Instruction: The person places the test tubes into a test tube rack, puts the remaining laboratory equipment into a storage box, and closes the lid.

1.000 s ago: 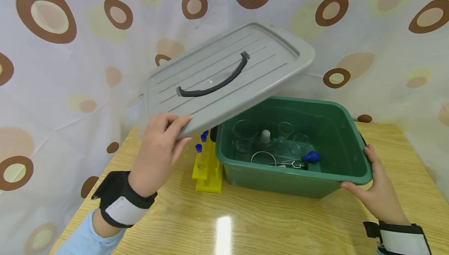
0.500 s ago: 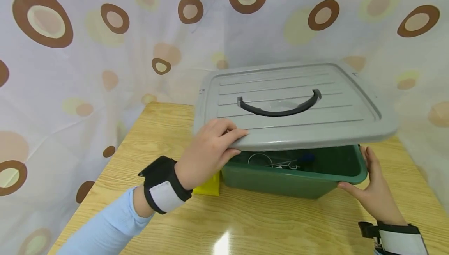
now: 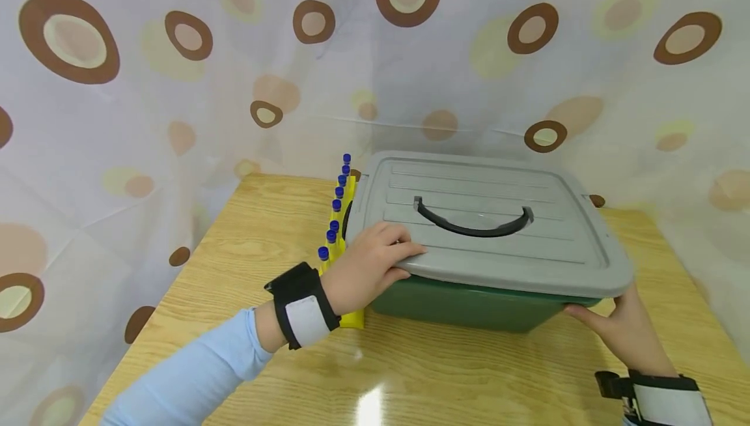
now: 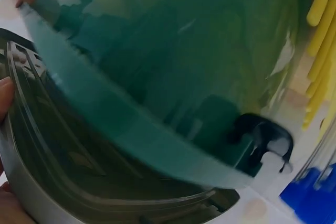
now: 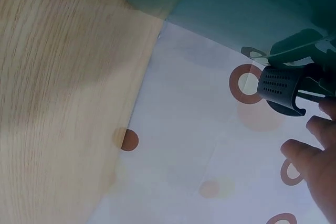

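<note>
A grey lid (image 3: 480, 191) with a black handle (image 3: 474, 227) lies over the green plastic bin (image 3: 457, 305), hiding what is inside. My left hand (image 3: 372, 263) pinches the lid's front left corner, thumb below and fingers on top. At the bin's front right corner, my right hand (image 3: 627, 322) holds the rim, its fingers partly hidden behind the lid. The left wrist view has the lid tilted off the bin's rim, near a black side latch (image 4: 262, 137). Another black latch (image 5: 283, 87) sits by the right fingers (image 5: 299, 153) in the right wrist view.
Left of the bin stands a yellow rack (image 3: 353, 318) of tubes with blue caps (image 3: 336, 205), close to my left wrist. All of it rests on a wooden table (image 3: 252, 243). A patterned cloth (image 3: 193, 100) hangs behind the table.
My left hand has brought the lid down and to the right, from raised and tilted to lying over the bin. The bin's contents are now covered. My right hand stays at the bin's corner.
</note>
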Demonstrator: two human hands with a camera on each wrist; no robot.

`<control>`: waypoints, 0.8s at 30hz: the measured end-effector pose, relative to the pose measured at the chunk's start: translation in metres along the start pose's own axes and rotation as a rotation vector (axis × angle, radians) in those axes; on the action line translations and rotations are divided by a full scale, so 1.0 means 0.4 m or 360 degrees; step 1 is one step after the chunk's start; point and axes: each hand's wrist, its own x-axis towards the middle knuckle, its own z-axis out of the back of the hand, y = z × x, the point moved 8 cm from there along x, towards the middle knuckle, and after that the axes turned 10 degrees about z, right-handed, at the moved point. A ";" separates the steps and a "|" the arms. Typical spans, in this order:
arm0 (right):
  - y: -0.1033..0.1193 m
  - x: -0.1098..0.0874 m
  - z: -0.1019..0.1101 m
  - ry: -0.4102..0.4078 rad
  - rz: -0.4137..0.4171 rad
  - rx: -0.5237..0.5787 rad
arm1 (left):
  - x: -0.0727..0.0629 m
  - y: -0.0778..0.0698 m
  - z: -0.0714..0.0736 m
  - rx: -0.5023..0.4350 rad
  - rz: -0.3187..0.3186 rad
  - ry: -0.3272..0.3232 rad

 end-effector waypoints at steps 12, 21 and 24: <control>-0.017 -0.021 0.010 0.0004 -0.0039 0.0024 | 0.006 0.031 -0.042 -0.0082 0.0061 0.0148; -0.017 -0.024 0.013 -0.0022 -0.0035 0.0057 | 0.007 0.026 -0.043 -0.0100 0.0037 0.0160; -0.017 -0.023 0.013 -0.0024 -0.0034 0.0052 | 0.007 0.028 -0.045 -0.0111 0.0039 0.0168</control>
